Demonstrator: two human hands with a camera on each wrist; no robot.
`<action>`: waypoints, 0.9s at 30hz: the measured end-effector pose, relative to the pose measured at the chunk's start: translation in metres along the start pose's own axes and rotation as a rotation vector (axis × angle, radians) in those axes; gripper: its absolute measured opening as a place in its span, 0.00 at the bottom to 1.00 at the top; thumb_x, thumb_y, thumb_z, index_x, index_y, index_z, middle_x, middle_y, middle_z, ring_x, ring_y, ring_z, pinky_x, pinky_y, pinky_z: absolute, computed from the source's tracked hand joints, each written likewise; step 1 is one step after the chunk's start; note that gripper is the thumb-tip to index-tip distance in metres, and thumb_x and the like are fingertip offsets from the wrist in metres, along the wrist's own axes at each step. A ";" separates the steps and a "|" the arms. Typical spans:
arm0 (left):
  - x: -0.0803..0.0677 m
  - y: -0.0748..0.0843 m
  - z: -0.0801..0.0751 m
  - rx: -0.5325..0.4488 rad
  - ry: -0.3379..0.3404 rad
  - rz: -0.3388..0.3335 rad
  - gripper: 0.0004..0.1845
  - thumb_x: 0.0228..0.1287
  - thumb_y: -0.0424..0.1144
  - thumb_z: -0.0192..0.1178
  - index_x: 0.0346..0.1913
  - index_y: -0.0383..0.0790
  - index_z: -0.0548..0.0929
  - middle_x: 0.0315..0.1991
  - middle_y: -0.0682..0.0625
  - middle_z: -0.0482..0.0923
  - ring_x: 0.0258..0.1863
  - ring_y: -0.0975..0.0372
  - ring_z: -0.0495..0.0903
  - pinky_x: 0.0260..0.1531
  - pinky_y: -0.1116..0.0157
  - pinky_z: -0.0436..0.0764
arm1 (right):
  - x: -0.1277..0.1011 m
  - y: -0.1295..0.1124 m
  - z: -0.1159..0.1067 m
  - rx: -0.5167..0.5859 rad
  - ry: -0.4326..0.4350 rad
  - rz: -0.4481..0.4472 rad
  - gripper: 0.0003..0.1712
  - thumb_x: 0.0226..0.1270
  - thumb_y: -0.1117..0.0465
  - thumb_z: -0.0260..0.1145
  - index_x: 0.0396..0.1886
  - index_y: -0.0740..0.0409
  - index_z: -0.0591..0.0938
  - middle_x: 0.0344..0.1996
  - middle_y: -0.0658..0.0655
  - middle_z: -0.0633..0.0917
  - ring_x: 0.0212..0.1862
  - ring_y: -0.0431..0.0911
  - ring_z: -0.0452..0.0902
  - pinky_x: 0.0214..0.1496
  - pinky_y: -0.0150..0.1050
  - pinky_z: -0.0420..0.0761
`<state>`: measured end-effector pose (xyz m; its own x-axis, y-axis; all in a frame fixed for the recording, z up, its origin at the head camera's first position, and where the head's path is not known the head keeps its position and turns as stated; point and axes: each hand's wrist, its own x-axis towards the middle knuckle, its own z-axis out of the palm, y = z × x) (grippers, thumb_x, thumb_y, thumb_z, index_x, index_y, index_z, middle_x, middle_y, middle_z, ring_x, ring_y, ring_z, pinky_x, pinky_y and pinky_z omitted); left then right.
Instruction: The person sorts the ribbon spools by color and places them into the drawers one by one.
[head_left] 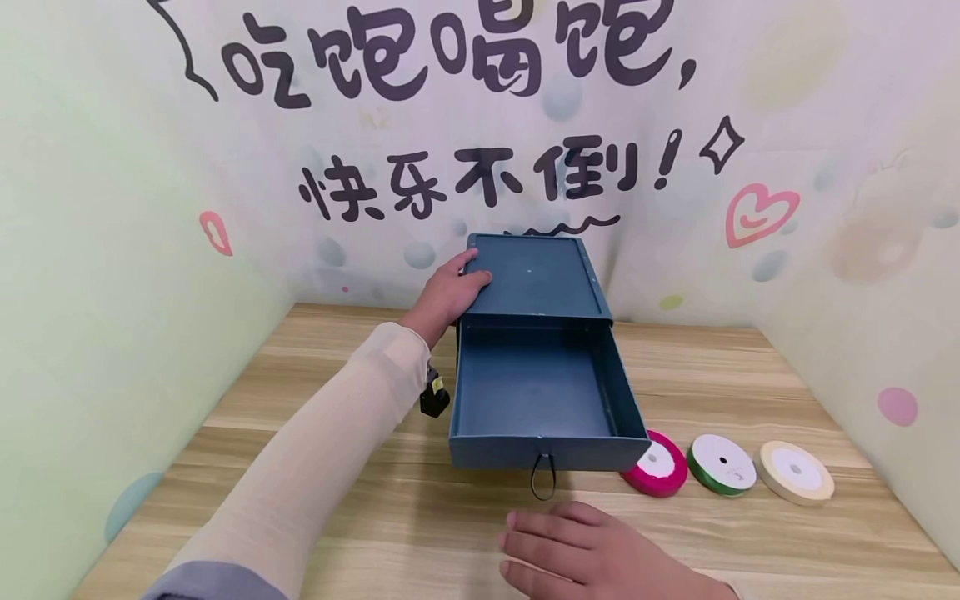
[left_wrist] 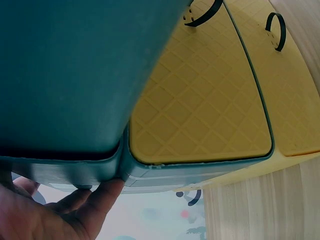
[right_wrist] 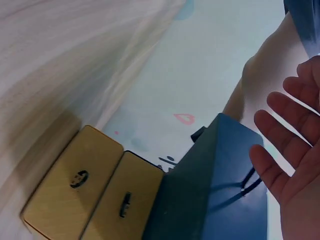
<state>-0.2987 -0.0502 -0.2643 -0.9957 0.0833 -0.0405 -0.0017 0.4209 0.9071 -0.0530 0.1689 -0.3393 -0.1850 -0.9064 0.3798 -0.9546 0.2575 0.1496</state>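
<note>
Braced flat against the top left corner of the blue drawer box, the left hand keeps its fingers fairly straight, thumb lying over the lid edge and fingertips pressing the side wall rather than curling round anything. It reads as a steadying hold, a guard against the casing sliding on the smooth wood. The drawer stands pulled well out toward the person, its inside bare as far as I can see, with a small dark loop handle hanging from the front panel.

Just short of that loop, the right hand rests low over the wooden table, fingers spread and relaxed, holding nothing; the right wrist view shows the palm open beside the drawer front.

Three ribbon spools sit in a row to the right of the drawer: a pink spool touching its corner, a green spool and a cream spool (close by the right hand, handy for a reach). A small black object lies beside the left sleeve; I cannot tell what it is.
</note>
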 end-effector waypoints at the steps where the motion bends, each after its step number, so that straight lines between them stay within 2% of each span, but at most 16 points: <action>1: 0.000 0.000 0.000 0.001 0.000 -0.001 0.32 0.73 0.51 0.53 0.77 0.59 0.61 0.78 0.49 0.52 0.74 0.53 0.55 0.70 0.53 0.60 | 0.000 0.000 -0.002 -0.020 0.013 -0.012 0.32 0.70 0.41 0.61 0.69 0.48 0.74 0.68 0.46 0.74 0.70 0.41 0.66 0.64 0.37 0.72; 6: 0.001 0.000 0.000 0.000 -0.005 -0.005 0.32 0.73 0.51 0.53 0.77 0.59 0.61 0.78 0.49 0.52 0.75 0.53 0.55 0.70 0.53 0.60 | 0.002 -0.002 -0.018 -0.069 0.042 -0.022 0.33 0.69 0.39 0.61 0.69 0.48 0.75 0.70 0.47 0.71 0.70 0.42 0.66 0.65 0.39 0.70; 10: 0.001 0.000 0.000 -0.006 -0.005 -0.004 0.32 0.73 0.50 0.53 0.77 0.58 0.61 0.78 0.49 0.52 0.75 0.53 0.55 0.70 0.53 0.60 | 0.002 0.001 -0.039 -0.084 0.034 0.015 0.29 0.75 0.42 0.55 0.69 0.49 0.75 0.72 0.49 0.69 0.71 0.44 0.65 0.64 0.40 0.72; 12: 0.001 0.001 0.000 -0.009 -0.004 -0.006 0.32 0.73 0.50 0.53 0.77 0.58 0.61 0.78 0.49 0.52 0.75 0.53 0.55 0.70 0.53 0.60 | 0.003 0.005 -0.049 -0.095 0.076 0.029 0.26 0.78 0.45 0.52 0.67 0.52 0.76 0.70 0.51 0.71 0.69 0.47 0.68 0.66 0.41 0.70; 15: 0.000 0.001 0.000 -0.014 -0.004 -0.008 0.32 0.73 0.50 0.53 0.77 0.58 0.61 0.78 0.49 0.52 0.74 0.53 0.56 0.69 0.52 0.60 | 0.006 0.016 -0.060 -0.144 0.220 0.016 0.22 0.80 0.51 0.51 0.61 0.58 0.81 0.63 0.56 0.79 0.62 0.51 0.76 0.68 0.41 0.66; 19: -0.001 0.001 0.000 -0.018 -0.005 -0.012 0.32 0.74 0.50 0.53 0.77 0.58 0.61 0.78 0.49 0.52 0.74 0.52 0.57 0.69 0.52 0.61 | 0.005 0.034 -0.071 -0.223 0.374 0.002 0.20 0.79 0.55 0.53 0.50 0.63 0.85 0.52 0.63 0.85 0.55 0.56 0.80 0.71 0.40 0.62; 23: -0.001 0.001 0.000 -0.015 -0.007 -0.008 0.32 0.74 0.50 0.53 0.77 0.58 0.61 0.78 0.49 0.52 0.74 0.52 0.57 0.69 0.52 0.61 | -0.004 0.050 -0.080 -0.240 0.443 0.048 0.23 0.79 0.52 0.53 0.47 0.67 0.85 0.48 0.68 0.85 0.61 0.55 0.76 0.71 0.39 0.63; 27: -0.001 0.001 0.000 -0.014 -0.007 -0.004 0.32 0.74 0.50 0.53 0.77 0.58 0.61 0.78 0.49 0.52 0.74 0.52 0.57 0.69 0.52 0.61 | -0.020 0.066 -0.084 -0.236 0.478 0.138 0.28 0.78 0.48 0.54 0.49 0.71 0.84 0.49 0.72 0.84 0.68 0.51 0.70 0.71 0.37 0.63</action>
<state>-0.2978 -0.0502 -0.2631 -0.9950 0.0883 -0.0469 -0.0067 0.4089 0.9125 -0.0928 0.2326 -0.2603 -0.1259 -0.6197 0.7746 -0.8406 0.4813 0.2485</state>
